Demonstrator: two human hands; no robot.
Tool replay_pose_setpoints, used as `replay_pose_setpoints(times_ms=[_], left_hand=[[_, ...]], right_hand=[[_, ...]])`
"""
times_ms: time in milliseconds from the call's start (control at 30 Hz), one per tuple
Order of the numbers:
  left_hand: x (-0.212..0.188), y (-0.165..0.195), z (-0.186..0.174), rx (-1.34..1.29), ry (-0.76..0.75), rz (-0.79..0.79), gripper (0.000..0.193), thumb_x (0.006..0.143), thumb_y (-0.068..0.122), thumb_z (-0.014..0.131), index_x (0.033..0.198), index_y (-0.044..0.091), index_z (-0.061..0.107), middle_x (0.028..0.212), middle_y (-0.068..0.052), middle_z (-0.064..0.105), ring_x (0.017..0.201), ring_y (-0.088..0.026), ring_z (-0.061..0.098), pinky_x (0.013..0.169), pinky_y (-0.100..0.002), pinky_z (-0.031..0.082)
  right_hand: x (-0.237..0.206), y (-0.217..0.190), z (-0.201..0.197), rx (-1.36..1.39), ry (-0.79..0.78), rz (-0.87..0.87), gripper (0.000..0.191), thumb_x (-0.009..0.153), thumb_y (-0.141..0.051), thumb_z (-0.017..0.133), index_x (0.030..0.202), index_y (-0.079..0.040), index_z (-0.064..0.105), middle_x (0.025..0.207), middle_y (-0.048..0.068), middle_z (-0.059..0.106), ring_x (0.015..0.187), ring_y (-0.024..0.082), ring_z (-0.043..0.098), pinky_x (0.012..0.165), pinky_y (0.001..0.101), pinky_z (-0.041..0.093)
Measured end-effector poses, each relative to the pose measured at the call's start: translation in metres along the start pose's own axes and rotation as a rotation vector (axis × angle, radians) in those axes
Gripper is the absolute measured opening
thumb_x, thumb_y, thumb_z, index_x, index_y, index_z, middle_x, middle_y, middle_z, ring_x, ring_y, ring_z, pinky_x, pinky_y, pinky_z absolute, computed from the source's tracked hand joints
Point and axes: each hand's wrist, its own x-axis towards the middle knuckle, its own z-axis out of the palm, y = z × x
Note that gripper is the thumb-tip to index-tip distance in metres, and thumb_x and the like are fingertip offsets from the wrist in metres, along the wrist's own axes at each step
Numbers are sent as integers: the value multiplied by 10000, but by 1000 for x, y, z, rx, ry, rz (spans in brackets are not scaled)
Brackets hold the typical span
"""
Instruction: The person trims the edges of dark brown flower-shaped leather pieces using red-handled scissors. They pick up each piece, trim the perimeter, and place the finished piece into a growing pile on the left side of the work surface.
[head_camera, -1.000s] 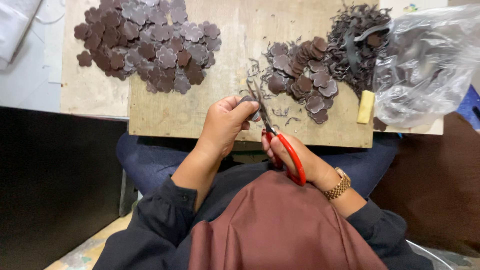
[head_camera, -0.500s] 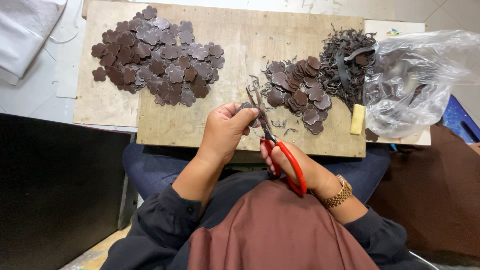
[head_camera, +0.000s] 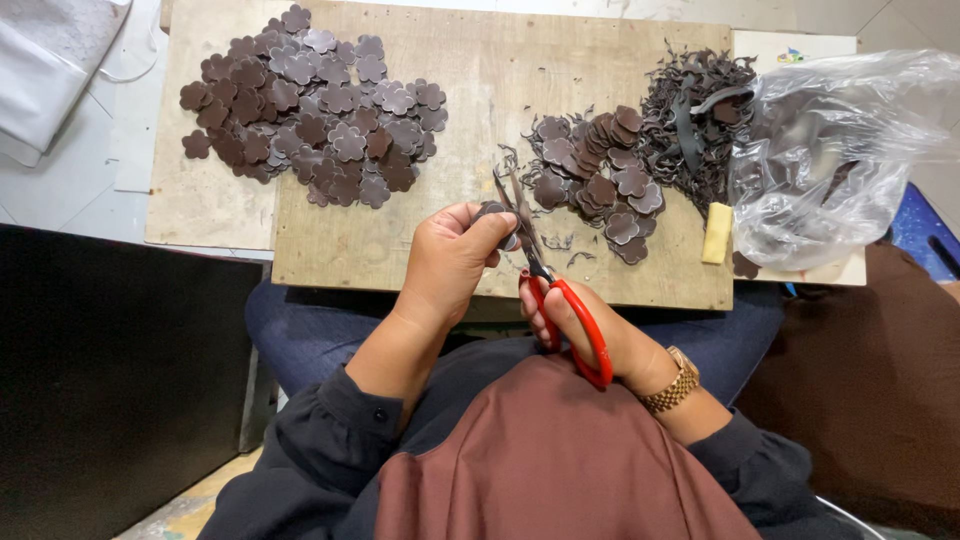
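The left hand (head_camera: 450, 262) is pinching a small brown piece (head_camera: 492, 211) up against the blades while the right hand (head_camera: 590, 335), closed through the red-handled scissors (head_camera: 560, 300), is trimming it just short of the pile of brown flower shapes (head_camera: 600, 185).

A wooden board (head_camera: 620, 70) sits on a pale table (head_camera: 800, 45). White floor (head_camera: 60, 190) shows at ten o'clock, dark cloth (head_camera: 110, 380) at eight.

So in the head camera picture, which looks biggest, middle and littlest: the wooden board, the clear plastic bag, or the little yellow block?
1. wooden board, by far the largest.
2. clear plastic bag, crumpled at the board's right end.
3. yellow block, a small piece beside the bag.
All three lie at about the same distance from the camera, so the order is safe.
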Motion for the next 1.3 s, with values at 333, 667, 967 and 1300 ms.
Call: replay_pose_setpoints(times_ms=[333,667,967,1300], left_hand=[[2,-1,-7,33,-14,-49,113,896,132,719,839,37,697,754,-38,713,632,-66,578,589,-217,464],[7,-2,-18,89,-44,-71,115,885,133,744,850,38,690,782,-46,726,648,-71,592,595,-223,472],[4,-7,-5,30,-42,-114,185,921,195,699,1032,55,747,921,-17,768,852,-88,718,675,-229,515],[6,-8,-11,225,-73,-12,196,927,198,700,1008,35,773,874,-21,775,762,-42,662,658,-211,492]], right_hand=[[-3,1,-5,-20,-48,-31,471,1041,-553,489,942,-92,488,754,-41,420,669,71,384,598,231,374],[-2,-1,-6,-205,58,64,411,1047,-467,475,888,-89,514,683,-49,417,585,56,355,503,234,341],[-1,4,-9,-138,111,57,435,1049,-504,449,918,-94,513,744,-51,448,628,57,396,537,227,381],[-1,6,-10,-7,35,31,427,1035,-510,482,1001,-85,509,767,-48,422,650,70,371,567,229,358]])
